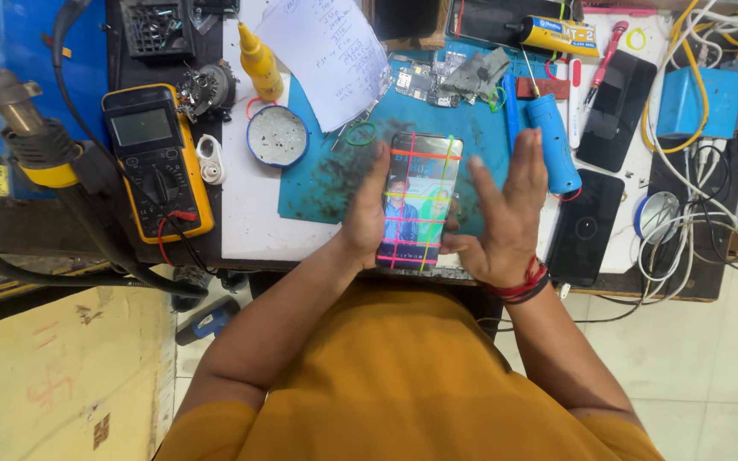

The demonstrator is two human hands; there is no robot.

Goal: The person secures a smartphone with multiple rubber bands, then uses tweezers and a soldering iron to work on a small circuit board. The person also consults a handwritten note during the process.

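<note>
A person in a mustard-yellow shirt bends over a cluttered repair tabletop [249, 213] with a white surface. Both hands hold a slim rectangular smartphone with a glossy glass screen [420, 201], bound by thin coloured rubber bands that cross it in red, pink and green lines. The phone sits upright in portrait between the palms, over the near edge of a teal rubber work mat [326, 171] that is scuffed and stained.

The left hand [367, 218] cups the phone's left edge, with the fingers curled behind it and the thumb along the side. The right hand [506, 218] presses against the right edge, with the fingers straight and slightly spread, pointing away from the body. A red and black thread band circles the right wrist.

To the left lies a chunky yellow-cased digital multimeter with a grey screen and black dial [157, 158]. Beside it, farther right, sits a round shallow blue tin [277, 135], and beyond that a yellow plastic squeeze bottle with a pointed nozzle [260, 61]. A white sheet of handwritten paper [326, 55] lies at the far side. Bare green circuit boards [427, 78] rest at the far end of the mat.

Right of the hands lies a blue cylindrical tool [553, 141], and two dark, smooth black phones [615, 109] lie flat, one farther, one nearer. White and yellow cables [694, 213] tangle at the far right.
</note>
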